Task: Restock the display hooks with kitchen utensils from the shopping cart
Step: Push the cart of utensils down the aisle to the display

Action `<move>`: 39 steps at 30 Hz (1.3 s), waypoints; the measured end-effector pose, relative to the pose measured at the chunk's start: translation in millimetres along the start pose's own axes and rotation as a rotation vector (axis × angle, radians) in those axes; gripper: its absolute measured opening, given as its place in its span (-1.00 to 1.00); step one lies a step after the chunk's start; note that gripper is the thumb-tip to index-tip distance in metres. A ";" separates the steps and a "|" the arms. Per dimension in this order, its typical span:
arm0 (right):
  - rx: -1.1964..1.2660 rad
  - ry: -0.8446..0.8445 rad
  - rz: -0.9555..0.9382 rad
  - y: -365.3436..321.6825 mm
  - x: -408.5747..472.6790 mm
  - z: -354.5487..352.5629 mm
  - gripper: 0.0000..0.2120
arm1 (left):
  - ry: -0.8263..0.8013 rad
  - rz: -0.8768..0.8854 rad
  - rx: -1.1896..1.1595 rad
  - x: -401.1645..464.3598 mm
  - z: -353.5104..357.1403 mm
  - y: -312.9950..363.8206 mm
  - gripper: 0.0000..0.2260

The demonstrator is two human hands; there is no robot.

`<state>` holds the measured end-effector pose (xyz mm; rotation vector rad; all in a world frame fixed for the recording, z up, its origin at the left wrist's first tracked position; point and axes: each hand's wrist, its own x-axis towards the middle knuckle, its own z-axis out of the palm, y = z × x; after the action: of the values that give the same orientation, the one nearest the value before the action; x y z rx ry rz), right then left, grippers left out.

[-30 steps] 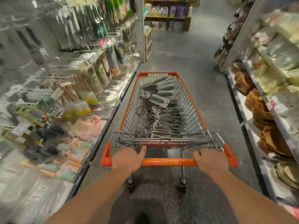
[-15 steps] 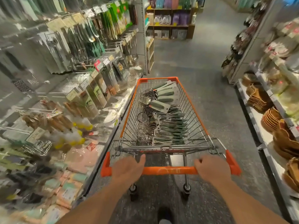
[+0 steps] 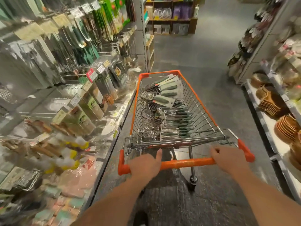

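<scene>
An orange-rimmed wire shopping cart point(image 3: 197, 95) stands in the aisle in front of me. In its basket lie carded green-handled utensils point(image 3: 167, 93) at the far end, and metal strainers and whisks point(image 3: 150, 126) with more green-handled tools near me. My left hand point(image 3: 145, 165) grips the orange handle bar point(image 3: 187, 163) at its left end. My right hand point(image 3: 228, 160) grips the bar at its right end. Display hooks point(image 3: 68, 88) with hanging utensils line the wall on the left, blurred by motion.
The left shelf edge point(image 3: 112, 144) runs close beside the cart, with packaged goods and plates on it. On the right, shelves hold stacked wooden bowls point(image 3: 285, 128). The grey aisle floor point(image 3: 203, 54) runs ahead to a wooden shelving unit point(image 3: 171, 17) at the far end.
The cart has rolled forward along the aisle with both hands still on the handle. The left display has slid past toward me and the far shelving is nearer.
</scene>
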<state>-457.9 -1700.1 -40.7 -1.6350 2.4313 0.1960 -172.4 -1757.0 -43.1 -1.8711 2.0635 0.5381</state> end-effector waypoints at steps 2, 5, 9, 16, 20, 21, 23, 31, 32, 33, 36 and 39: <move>0.035 0.043 0.052 3.6 22.5 -0.1 -0.57 | 0.008 0.032 -0.028 20.6 -7.4 9.0 -0.25; 0.002 0.038 0.031 12.0 49.4 -3.2 -0.60 | 0.011 0.066 -0.047 38.8 -11.9 20.5 -0.23; 0.039 0.015 0.078 18.9 80.5 -14.2 -0.50 | -0.021 0.042 -0.070 61.8 -20.9 41.7 -0.22; 0.054 -0.054 0.062 35.8 121.4 -29.5 -0.45 | -0.056 0.041 -0.052 85.6 -31.5 76.6 -0.19; 0.029 -0.056 0.102 37.0 143.8 -37.4 -0.55 | -0.071 0.074 -0.064 92.9 -29.7 92.1 -0.19; 0.034 -0.033 0.099 31.5 148.8 -39.4 -0.56 | -0.082 0.095 -0.085 94.2 -28.0 94.7 -0.21; 0.097 -0.003 0.080 10.7 155.7 -43.9 -0.56 | -0.134 0.164 -0.163 96.5 -29.7 100.7 -0.25; 0.385 0.016 0.111 -106.6 187.3 -43.8 -0.57 | -0.205 0.309 -0.760 184.7 -100.0 62.0 -0.61; 0.402 0.013 0.119 -117.5 190.3 -41.9 -0.57 | -0.170 0.312 -0.742 200.7 -105.6 47.3 -0.60; 0.428 0.021 0.123 -132.0 194.7 -41.8 -0.57 | -0.146 0.312 -0.727 217.2 -112.3 29.2 -0.59; 0.505 0.026 0.192 -171.1 211.5 -38.6 -0.60 | -0.173 0.335 -0.674 259.0 -126.2 -24.2 -0.55; 0.676 -0.073 0.295 -211.6 221.9 -29.8 -0.56 | -0.209 0.351 -0.632 286.5 -138.6 -64.0 -0.52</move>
<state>-345.8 -1986.2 -64.6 -0.9600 2.3006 -0.4668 -134.9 -2079.2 -57.7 -1.6246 2.2477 1.5546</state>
